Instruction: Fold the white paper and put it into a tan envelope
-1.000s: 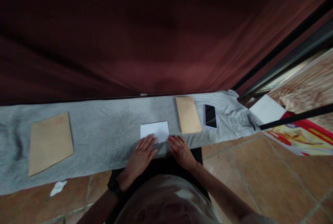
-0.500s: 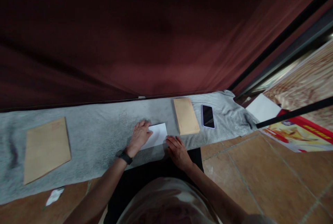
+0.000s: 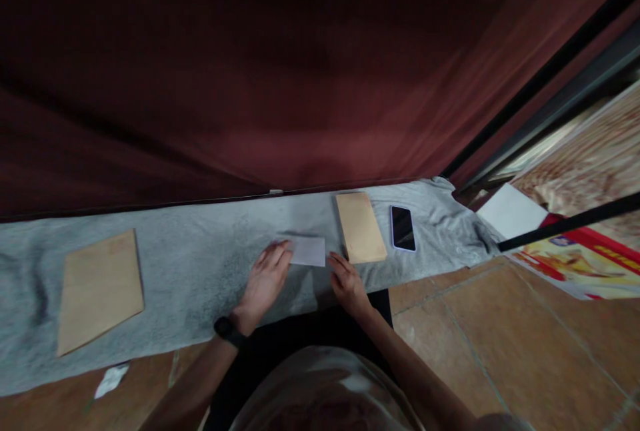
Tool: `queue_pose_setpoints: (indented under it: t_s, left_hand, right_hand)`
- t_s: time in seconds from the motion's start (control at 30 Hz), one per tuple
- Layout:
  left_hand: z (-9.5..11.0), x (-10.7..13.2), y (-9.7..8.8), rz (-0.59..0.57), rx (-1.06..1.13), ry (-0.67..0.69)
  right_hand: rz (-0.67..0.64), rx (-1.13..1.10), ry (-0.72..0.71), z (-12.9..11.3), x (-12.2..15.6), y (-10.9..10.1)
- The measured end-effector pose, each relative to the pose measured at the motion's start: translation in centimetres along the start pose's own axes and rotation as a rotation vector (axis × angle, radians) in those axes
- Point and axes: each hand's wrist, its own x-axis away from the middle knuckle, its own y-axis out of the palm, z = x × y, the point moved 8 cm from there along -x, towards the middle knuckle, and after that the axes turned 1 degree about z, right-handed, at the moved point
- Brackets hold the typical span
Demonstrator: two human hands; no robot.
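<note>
A small white sheet of paper (image 3: 311, 251) is over the grey cloth in front of me, and it looks folded. My left hand (image 3: 265, 277), with a dark watch on its wrist, is closed on the paper's left end and hides that end. Beside the paper's right edge is my right hand (image 3: 349, 286), its thumb and fingers apart and its fingertips close to the corner. Whether those fingertips touch the paper I cannot tell.
The long grey cloth (image 3: 195, 264) carries a stack of brown envelopes (image 3: 362, 227), a phone (image 3: 403, 228) and a larger brown envelope (image 3: 103, 291) at left. A dark red curtain (image 3: 280, 97) hangs behind. Printed packaging (image 3: 583, 257) lies right; a white scrap (image 3: 111, 379) is on the tiled floor.
The paper now looks narrower from front to back, and its near edge has moved away from me. My left hand has turned and grips its left end. My right hand has shifted slightly right.
</note>
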Motion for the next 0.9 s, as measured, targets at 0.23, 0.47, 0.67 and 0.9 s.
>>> queue_pose_setpoints:
  t_s: [0.23,0.47,0.67,0.9]
  left_hand:
    - [3.2,6.6,5.4,-0.141,-0.022,0.04]
    - [4.2,6.1,6.4,-0.182,-0.035,-0.01]
    - [5.0,6.5,6.9,-0.204,-0.071,-0.035]
    - [4.4,5.6,7.2,-0.162,-0.04,-0.032]
  right_hand:
    - [0.008,0.033,-0.003,-0.8,1.2,0.2]
    - [-0.213,0.225,-0.119,-4.6,1.6,3.4]
    - [-0.277,0.351,-0.138,-4.9,2.3,4.0]
    - [-0.327,0.344,-0.176,-4.1,0.3,4.2]
